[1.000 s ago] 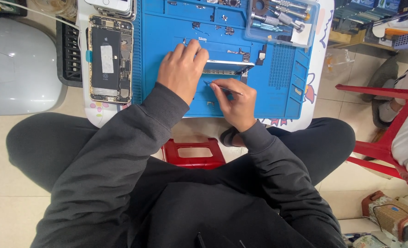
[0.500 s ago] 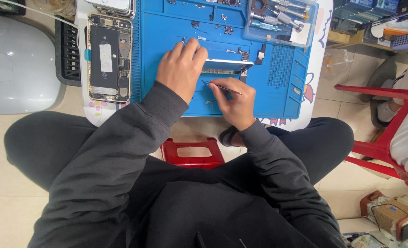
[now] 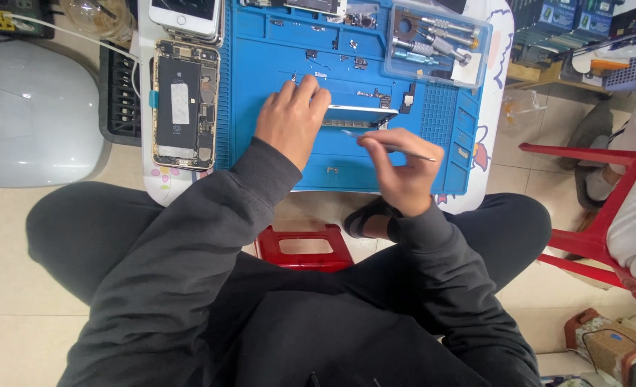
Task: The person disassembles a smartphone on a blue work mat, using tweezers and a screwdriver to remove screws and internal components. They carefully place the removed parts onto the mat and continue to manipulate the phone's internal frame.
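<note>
The left hand (image 3: 289, 120) lies flat, fingers loose, pressing the left end of a thin phone screen panel (image 3: 359, 116) on the blue repair mat (image 3: 275, 57). The right hand (image 3: 404, 168), just near of the panel, pinches slim tweezers (image 3: 389, 145) whose tip points left, beside its near edge.

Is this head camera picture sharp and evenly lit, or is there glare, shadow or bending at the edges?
In the head view the light is soft and even; the blue mat shows little glare and only faint shadow under the left hand. The right hand and its thin metal tool look fairly sharp. The small parts on the mat are too tiny to make out. Some wide-angle bending shows near the edges.
</note>
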